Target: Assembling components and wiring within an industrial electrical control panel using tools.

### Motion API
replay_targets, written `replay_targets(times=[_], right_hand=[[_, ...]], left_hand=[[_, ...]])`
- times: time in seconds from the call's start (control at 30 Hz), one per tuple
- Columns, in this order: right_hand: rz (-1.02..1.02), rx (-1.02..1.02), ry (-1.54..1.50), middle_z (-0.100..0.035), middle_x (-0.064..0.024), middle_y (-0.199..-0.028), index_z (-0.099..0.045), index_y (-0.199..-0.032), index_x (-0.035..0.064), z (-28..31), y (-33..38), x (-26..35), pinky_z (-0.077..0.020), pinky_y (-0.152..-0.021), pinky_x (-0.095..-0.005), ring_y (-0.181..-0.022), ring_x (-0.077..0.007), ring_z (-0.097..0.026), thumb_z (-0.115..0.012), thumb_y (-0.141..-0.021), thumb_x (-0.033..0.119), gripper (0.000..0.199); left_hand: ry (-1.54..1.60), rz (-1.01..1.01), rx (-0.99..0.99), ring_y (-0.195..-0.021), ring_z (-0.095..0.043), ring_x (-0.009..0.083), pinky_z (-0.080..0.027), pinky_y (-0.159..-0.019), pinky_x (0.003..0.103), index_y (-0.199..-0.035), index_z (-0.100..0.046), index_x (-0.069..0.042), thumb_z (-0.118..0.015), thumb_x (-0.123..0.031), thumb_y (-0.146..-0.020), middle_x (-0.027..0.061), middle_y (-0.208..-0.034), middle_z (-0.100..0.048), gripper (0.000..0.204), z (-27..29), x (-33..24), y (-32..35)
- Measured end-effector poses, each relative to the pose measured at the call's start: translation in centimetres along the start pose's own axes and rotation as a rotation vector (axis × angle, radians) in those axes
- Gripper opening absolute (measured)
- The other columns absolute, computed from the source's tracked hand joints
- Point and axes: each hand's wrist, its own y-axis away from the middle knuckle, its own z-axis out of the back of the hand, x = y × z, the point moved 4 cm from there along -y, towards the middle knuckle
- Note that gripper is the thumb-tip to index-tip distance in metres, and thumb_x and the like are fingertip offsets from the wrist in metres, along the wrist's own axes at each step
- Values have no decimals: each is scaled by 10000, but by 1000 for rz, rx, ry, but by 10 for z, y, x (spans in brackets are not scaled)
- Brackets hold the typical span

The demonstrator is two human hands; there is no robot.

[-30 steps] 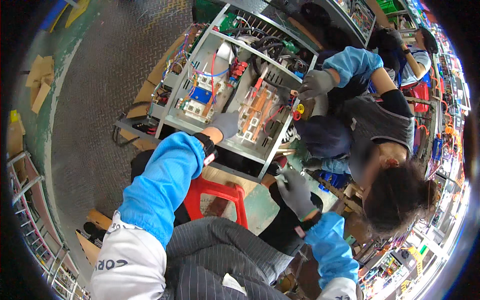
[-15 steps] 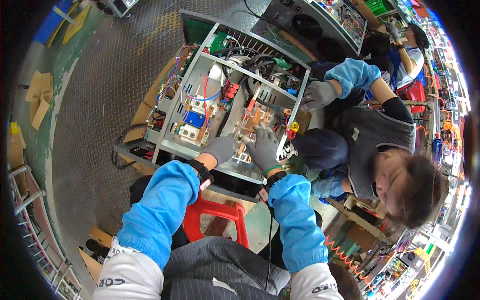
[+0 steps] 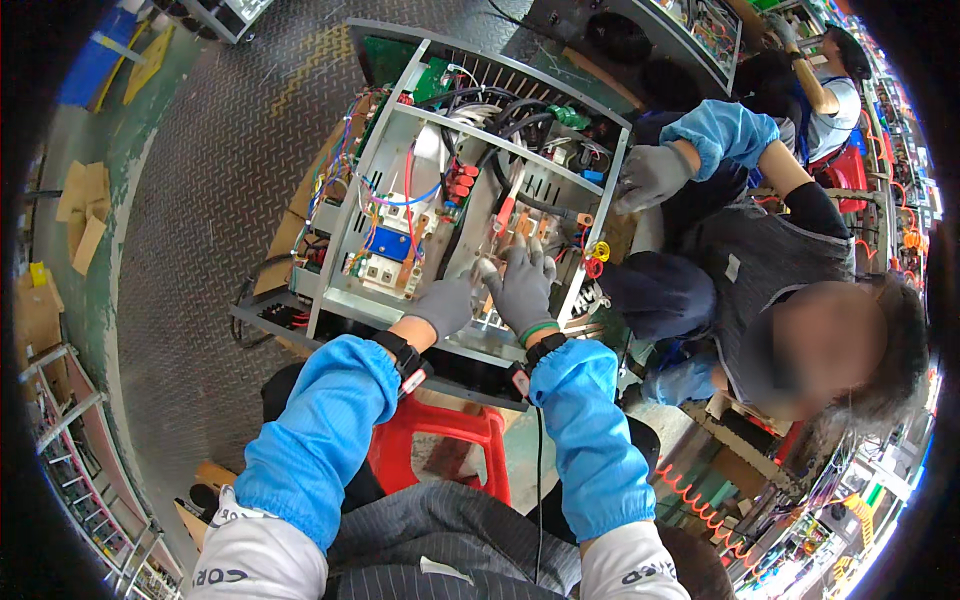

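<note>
An open metal electrical cabinet (image 3: 400,150) lies in front of me, full of coloured wires, a blue component and orange-tipped copper bars (image 3: 510,215). My left hand (image 3: 445,303), in a grey glove, rests on the lower middle of the panel with its fingers curled. My right hand (image 3: 520,285), also gloved, lies right beside it, fingers spread over the copper bars; whether it grips anything is hidden. Both forearms wear blue sleeve covers. A black cable (image 3: 538,470) hangs from my right wrist.
A co-worker in a dark vest (image 3: 770,260) crouches at the right, a gloved hand (image 3: 650,178) on the cabinet's right edge. A red stool (image 3: 450,440) stands under my arms. Steel tread-plate floor (image 3: 200,220) lies left, with cardboard pieces (image 3: 85,215). Another person works far right.
My right hand came up from beside my lap onto the panel next to my left hand. The view shifted so the cabinet sits higher and closer.
</note>
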Motion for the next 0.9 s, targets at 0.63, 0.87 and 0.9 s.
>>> replay_targets(times=[0.63,0.87,0.9], right_hand=[[-4,-15,-9,-604,-164,-1186,-542,-1156,40,-2,-2,-1,-325,-985,-555,-1251,-370,-457,-514,-913,550,566],[-57,92,-41,-617,-164,-1149,-551,-1130,51,-4,-4,2,-317,-999,-556,-1238,-380,-462,-533,-901,548,548],[-42,58,-25,-617,-163,-1144,-551,-1129,51,-4,-4,1,-316,-998,-554,-1236,-380,-464,-535,-899,548,547]], left_hand=[[-33,-27,39,-917,-642,415,-507,-818,483,-1108,-581,18,-581,-191,-850,248,-964,-661,332,2,-2,1],[-74,-5,12,-914,-648,409,-517,-799,475,-1108,-584,22,-589,-179,-843,238,-952,-670,333,3,1,0],[-79,-21,3,-914,-649,409,-518,-797,474,-1106,-586,22,-588,-176,-843,236,-951,-671,329,3,1,0]])
